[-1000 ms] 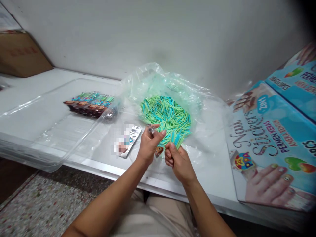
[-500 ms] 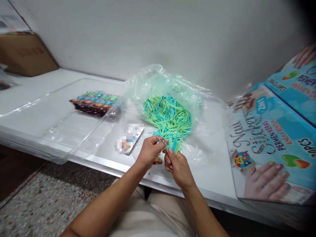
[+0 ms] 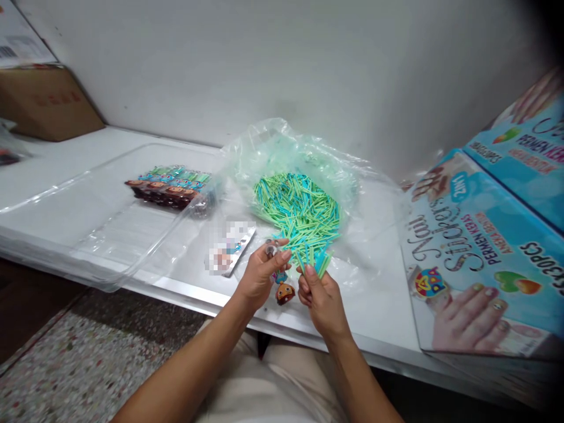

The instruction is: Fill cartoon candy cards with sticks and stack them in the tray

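Observation:
My left hand (image 3: 254, 276) is closed on a small doll-shaped container (image 3: 285, 293), gripped by its clear end, with its brown head hanging downward. To its right, my right hand (image 3: 325, 299) pinches a bunch of thin green and blue sticks (image 3: 318, 258) that fan upward between thumb and fingers. The hands are slightly apart. Just beyond them lies a heap of the same sticks (image 3: 304, 205), spilling from a clear plastic bag (image 3: 282, 132). Left of my left hand lies a flat printed packet (image 3: 238, 249), partly blurred out.
A shallow clear plastic tray (image 3: 170, 235) stands on the left, overhanging the front edge of the white table (image 3: 370, 305). Inside it are several stacked doll-shaped containers (image 3: 167, 187). Large printed boxes (image 3: 476, 264) stand at the right. A cardboard box (image 3: 48, 106) sits at the far left.
My hands have moved apart, the left one slightly leftward. The doll-shaped container's head now shows fully below my left hand. The stick bunch has shifted a little right with my right hand.

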A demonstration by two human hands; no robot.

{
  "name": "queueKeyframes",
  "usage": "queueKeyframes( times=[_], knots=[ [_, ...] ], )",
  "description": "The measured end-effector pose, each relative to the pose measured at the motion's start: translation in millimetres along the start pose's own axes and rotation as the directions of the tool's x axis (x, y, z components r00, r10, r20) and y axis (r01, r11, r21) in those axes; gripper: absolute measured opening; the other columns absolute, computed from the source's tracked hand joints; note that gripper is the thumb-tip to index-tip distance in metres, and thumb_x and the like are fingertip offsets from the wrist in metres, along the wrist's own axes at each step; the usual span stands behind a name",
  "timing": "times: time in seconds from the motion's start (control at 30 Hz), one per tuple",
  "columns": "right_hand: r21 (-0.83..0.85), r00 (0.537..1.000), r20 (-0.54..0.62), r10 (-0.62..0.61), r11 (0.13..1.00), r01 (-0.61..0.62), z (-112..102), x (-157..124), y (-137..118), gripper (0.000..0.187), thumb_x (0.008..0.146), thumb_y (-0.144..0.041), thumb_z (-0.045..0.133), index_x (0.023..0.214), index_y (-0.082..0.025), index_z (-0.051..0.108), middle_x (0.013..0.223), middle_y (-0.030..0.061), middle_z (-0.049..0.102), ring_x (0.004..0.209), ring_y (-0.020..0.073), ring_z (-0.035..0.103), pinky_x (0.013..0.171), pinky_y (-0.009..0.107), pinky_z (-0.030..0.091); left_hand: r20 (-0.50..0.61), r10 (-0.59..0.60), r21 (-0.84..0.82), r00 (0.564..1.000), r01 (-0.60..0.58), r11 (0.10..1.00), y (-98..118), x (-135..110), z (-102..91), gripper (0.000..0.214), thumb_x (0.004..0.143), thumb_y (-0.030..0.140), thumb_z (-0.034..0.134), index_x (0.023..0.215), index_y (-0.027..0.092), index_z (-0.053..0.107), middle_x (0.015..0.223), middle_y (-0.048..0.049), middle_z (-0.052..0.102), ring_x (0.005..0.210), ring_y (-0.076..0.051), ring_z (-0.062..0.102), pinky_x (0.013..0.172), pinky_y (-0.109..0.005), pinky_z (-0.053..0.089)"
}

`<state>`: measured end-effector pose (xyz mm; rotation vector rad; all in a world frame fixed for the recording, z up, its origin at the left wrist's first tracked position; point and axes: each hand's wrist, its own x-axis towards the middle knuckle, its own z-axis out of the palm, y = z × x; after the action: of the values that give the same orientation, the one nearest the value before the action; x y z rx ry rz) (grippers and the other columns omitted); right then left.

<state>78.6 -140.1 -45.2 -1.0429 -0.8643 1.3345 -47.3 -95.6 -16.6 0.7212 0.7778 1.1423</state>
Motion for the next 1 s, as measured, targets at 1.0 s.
queueKeyframes(
  times=[1.0],
  knots=[
    [0.081,0.98,0.188,0.058,0.994,-0.074,-2.3,-9.8,3.1,0.029,0.092,-0.046,0.052,0.081,-0.019,0.047,0.057,-0.0086,0.036,0.044,0.0043,0.026,0.042,0.021,0.017,0.125,-0.082,0.381,0.989,0.028,0.924,21.4,4.1,18.6,0.02,0.063,0.028,0.068,0.075,0.012,0.064,0.061,0.003,0.053,0.053,-0.007,0.047,0.05,-0.018,0.036]
  ],
)
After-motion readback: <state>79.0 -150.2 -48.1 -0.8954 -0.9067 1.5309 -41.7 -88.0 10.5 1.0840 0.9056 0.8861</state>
